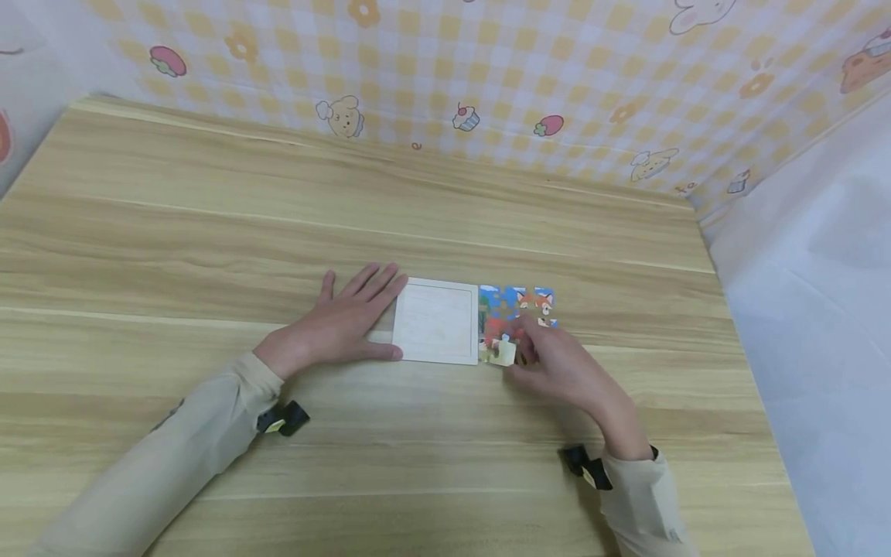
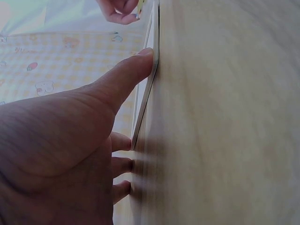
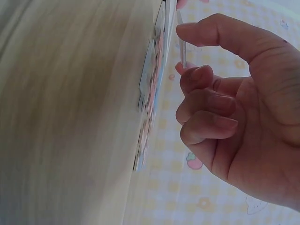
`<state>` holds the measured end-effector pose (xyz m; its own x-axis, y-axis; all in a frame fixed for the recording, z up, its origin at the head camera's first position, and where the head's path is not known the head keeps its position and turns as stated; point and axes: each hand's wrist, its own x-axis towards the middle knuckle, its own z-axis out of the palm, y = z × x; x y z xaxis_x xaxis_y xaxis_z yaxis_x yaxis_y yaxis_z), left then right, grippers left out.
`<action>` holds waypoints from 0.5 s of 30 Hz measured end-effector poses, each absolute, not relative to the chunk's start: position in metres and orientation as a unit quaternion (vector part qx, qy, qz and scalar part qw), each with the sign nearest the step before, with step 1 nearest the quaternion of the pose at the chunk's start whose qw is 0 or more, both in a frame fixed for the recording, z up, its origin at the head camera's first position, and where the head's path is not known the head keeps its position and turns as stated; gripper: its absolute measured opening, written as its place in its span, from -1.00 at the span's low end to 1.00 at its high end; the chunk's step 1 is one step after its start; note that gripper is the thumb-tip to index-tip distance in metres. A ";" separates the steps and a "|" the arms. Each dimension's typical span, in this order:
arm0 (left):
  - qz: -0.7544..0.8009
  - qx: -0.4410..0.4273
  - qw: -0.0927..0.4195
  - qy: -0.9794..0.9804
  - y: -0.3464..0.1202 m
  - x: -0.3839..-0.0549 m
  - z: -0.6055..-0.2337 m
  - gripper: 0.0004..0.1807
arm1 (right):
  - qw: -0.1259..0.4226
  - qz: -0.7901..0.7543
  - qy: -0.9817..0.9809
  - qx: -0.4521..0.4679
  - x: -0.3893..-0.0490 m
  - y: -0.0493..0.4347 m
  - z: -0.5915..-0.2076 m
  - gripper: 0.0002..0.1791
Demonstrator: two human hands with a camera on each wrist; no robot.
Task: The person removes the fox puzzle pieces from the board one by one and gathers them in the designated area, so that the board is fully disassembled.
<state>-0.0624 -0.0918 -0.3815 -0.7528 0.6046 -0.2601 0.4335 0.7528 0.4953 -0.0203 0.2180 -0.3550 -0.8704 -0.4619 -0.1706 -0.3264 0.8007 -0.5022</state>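
A square white puzzle tray [image 1: 397, 321] with a raised border lies flat on the table. My left hand [image 1: 334, 321] spreads out at its left side, index fingertip at the far corner and thumb at the near one. In the left wrist view that thumb [image 2: 133, 70] presses on the tray's edge. My right hand [image 1: 564, 371] pinches a pale jigsaw piece [image 1: 505, 354] between thumb and index finger, seen edge-on in the right wrist view; its other fingers curl toward the palm. Several colourful jigsaw pieces [image 1: 490, 298] lie against the tray's right side, partly hidden by the right hand.
The wood-grain table [image 1: 348, 209] extends around the tray on all sides. Behind it hangs a yellow checked cloth [image 1: 418, 85] with cartoon prints, and a white sheet [image 1: 821, 309] covers the right side. Each wrist carries a small black camera [image 1: 295, 418].
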 end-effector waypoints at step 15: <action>0.206 0.283 0.209 0.913 -0.092 -0.063 -0.383 0.10 | 0.161 -0.234 0.939 -0.193 -0.016 0.245 -0.355 -0.61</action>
